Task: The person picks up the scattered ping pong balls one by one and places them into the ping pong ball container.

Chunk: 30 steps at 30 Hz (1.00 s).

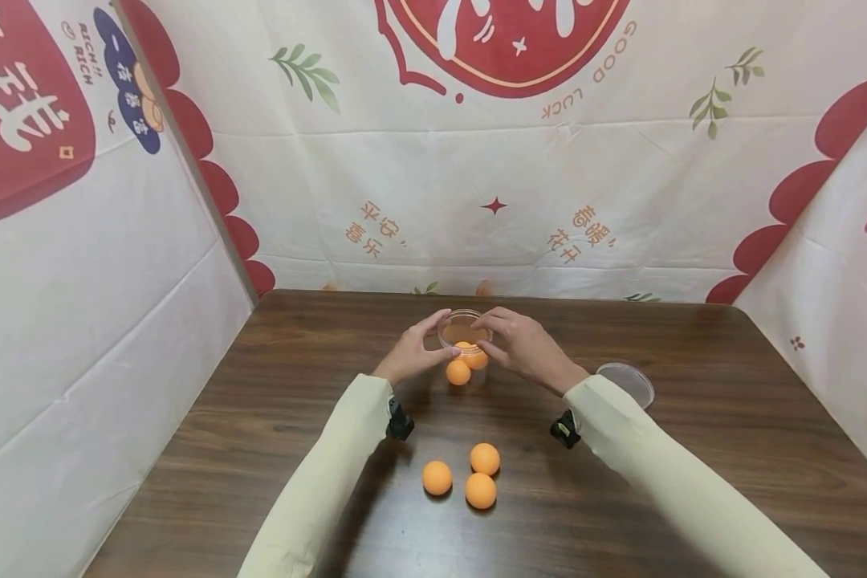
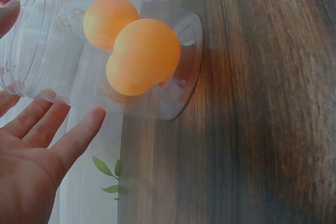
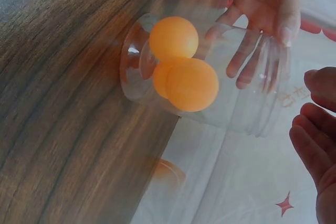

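A clear jar stands upright on the table, with three orange balls inside at its bottom, one of them an orange ball. My left hand holds the jar near its rim, thumb on the near side and fingers round the far side. Over the right side of the jar's mouth is my right hand; in the right wrist view its fingers are slightly bent beside the rim, holding nothing.
Three loose orange balls lie nearer on the brown table: one on the left, two close together on the right. A round clear lid lies beyond my right forearm. Printed cloth hangs behind the table.
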Tool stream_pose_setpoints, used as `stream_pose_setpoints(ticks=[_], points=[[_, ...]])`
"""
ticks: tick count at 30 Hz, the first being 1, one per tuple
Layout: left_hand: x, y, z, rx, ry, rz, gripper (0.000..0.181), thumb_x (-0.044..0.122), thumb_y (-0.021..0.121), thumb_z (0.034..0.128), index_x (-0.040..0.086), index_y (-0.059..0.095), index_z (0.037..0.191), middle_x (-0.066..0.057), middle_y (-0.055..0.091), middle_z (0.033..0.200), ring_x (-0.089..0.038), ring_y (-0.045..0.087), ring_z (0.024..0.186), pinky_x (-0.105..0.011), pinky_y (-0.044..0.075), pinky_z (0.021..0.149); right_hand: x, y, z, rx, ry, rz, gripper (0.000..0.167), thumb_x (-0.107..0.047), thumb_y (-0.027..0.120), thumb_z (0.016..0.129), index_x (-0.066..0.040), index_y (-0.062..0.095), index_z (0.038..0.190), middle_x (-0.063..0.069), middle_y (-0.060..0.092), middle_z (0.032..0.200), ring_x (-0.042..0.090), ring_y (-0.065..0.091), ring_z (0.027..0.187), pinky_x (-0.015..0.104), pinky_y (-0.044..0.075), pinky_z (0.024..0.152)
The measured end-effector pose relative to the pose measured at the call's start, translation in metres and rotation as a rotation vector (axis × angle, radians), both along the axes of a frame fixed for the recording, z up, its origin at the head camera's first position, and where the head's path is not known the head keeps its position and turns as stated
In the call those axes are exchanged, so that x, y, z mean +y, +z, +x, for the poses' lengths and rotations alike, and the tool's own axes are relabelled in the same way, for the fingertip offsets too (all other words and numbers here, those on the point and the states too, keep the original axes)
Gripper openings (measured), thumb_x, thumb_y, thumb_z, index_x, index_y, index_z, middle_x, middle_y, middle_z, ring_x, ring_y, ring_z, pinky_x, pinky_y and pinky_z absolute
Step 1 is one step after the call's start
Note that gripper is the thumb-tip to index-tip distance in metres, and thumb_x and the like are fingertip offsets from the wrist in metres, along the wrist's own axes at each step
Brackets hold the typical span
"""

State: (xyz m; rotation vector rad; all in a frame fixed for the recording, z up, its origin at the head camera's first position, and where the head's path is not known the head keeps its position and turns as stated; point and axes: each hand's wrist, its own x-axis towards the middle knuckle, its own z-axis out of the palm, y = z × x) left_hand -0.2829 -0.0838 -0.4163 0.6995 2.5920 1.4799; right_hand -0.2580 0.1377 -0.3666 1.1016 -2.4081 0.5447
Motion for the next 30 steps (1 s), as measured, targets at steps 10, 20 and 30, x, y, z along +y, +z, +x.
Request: stream_pose_setpoints(ticks=[10,20,30], points=[[0.001,0.002,0.0,-0.002,-0.003,0.004,0.073,0.027,0.07,0.0873,0.013,0.034,0.148,-0.012,0.045,0.146,-0.033,0.044,0.133,-0.054,0.038,0.106,0.008,0.007,0.021,-0.057,0.062,0.035,0.022,-0.01,0.074,0.082,-0.005,0.07,0.103,0.005,0.067,0.1,0.012,0.062,0.076,0.029,0.054,0.066],[0.0,0.004,0.0,-0.007,-0.012,0.022,0.071,0.024,0.07,0.0873,0.012,0.034,0.148,-0.015,0.045,0.146,-0.035,0.043,0.132,-0.054,0.037,0.106,0.011,0.005,0.041,-0.303,0.131,0.145,0.026,-0.011,0.074,0.083,-0.01,0.068,0.108,0.001,0.067,0.102,0.013,0.064,0.087,0.029,0.055,0.072],[0.0,0.004,0.002,-0.024,-0.022,0.038,0.072,0.024,0.07,0.0874,0.012,0.033,0.148,-0.014,0.045,0.146,-0.036,0.042,0.133,-0.053,0.04,0.104,0.011,-0.008,0.055,-0.511,0.171,0.244,0.032,-0.01,0.072,0.083,-0.006,0.065,0.114,0.011,0.066,0.113,0.025,0.065,0.096,0.033,0.056,0.078]])
